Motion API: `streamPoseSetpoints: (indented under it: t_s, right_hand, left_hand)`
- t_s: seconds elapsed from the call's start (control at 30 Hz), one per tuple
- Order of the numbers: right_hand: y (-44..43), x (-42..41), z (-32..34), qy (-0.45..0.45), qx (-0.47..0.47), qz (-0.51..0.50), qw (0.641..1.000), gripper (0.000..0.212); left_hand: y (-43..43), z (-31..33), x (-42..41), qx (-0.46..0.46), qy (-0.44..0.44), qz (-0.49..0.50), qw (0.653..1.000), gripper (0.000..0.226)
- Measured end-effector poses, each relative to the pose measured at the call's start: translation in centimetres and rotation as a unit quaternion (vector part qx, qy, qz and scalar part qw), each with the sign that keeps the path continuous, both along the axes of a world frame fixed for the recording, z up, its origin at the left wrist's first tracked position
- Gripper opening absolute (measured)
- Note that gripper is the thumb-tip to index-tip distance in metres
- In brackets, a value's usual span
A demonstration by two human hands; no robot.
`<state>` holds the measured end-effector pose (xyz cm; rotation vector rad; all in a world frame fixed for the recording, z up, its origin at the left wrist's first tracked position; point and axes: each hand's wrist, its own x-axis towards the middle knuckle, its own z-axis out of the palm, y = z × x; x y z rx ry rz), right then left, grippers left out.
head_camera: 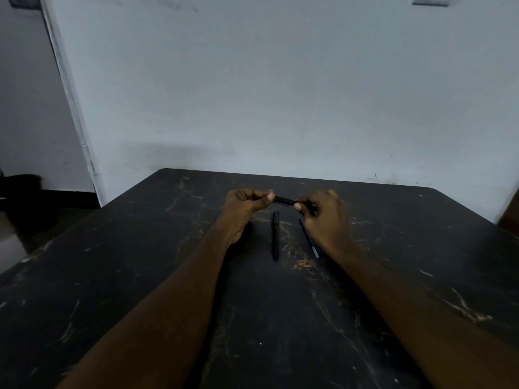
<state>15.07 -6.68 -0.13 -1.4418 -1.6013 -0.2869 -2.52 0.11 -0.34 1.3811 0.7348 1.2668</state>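
A short black pen barrel [284, 200] is held level above the table, between both hands. My left hand [247, 209] pinches its left end with curled fingers and thumb. My right hand [323, 217] grips its right end, which is hidden in the fingers. On the table below lies a capped black pen [276, 234], pointing away from me. Just right of it lies a thin refill [308, 237], slanted and partly under my right hand.
The black table [140, 248] is scratched and worn, with its far edge near a pale wall [280, 94]. A doorway [28, 108] opens at the left. A dark brown object [509, 217] shows at the right edge.
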Motion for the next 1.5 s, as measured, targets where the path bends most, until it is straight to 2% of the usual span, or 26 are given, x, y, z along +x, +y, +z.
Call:
streamPoseSetpoints:
  t_s: [0.17,0.3,0.4,0.5,0.6,0.8,0.87,0.97,1.13,1.33,1.5]
  right_hand:
    - [0.1,0.1,0.0,-0.012,-0.004,0.004,1.0,0.009]
    - [0.1,0.2,0.1,-0.069,-0.003,-0.009,0.998,0.01]
    - [0.0,0.4,0.4,-0.072,-0.004,-0.017,0.997,0.012]
    - [-0.1,1.0,1.2,0.002,-0.005,-0.006,1.0,0.019]
    - [-0.3,2.4,2.1,0.084,0.027,-0.051,0.995,0.022]
    - [-0.8,4.9,2.4,0.288,-0.003,-0.08,0.954,0.021]
    - [-0.7,5.3,2.2,0.314,-0.034,-0.087,0.945,0.022]
    - [-0.7,5.3,1.6,0.277,-0.104,-0.1,0.95,0.031]
    - [-0.7,4.2,1.5,0.142,-0.231,-0.121,0.955,0.022]
    - [-1.4,3.4,1.5,0.027,-0.251,-0.149,0.956,0.029]
    - [-1.7,2.9,1.8,-0.001,-0.262,-0.153,0.953,0.035]
  left_hand:
    - [0.0,0.2,0.0,0.01,0.009,0.014,1.0,0.021]
    - [0.0,0.3,0.1,0.016,0.018,0.015,1.0,0.008]
    - [-0.3,0.6,0.0,0.023,0.023,0.021,0.999,0.02]
    - [-0.4,0.9,0.0,0.02,0.024,0.025,0.999,0.027]
    - [-0.5,1.1,0.1,0.017,0.042,0.032,0.998,0.027]
    - [-0.7,1.0,0.5,0.034,0.102,0.032,0.994,0.024]
    - [-0.7,0.9,0.7,0.038,0.113,0.04,0.992,0.024]
    - [-0.5,0.7,0.8,0.044,0.122,0.047,0.99,0.024]
    - [-0.2,0.5,0.9,0.072,0.17,0.095,0.978,0.019]
    - [-0.4,0.3,0.9,0.1,0.212,0.131,0.963,0.016]
    - [-0.5,0.3,0.9,0.104,0.236,0.141,0.956,0.012]
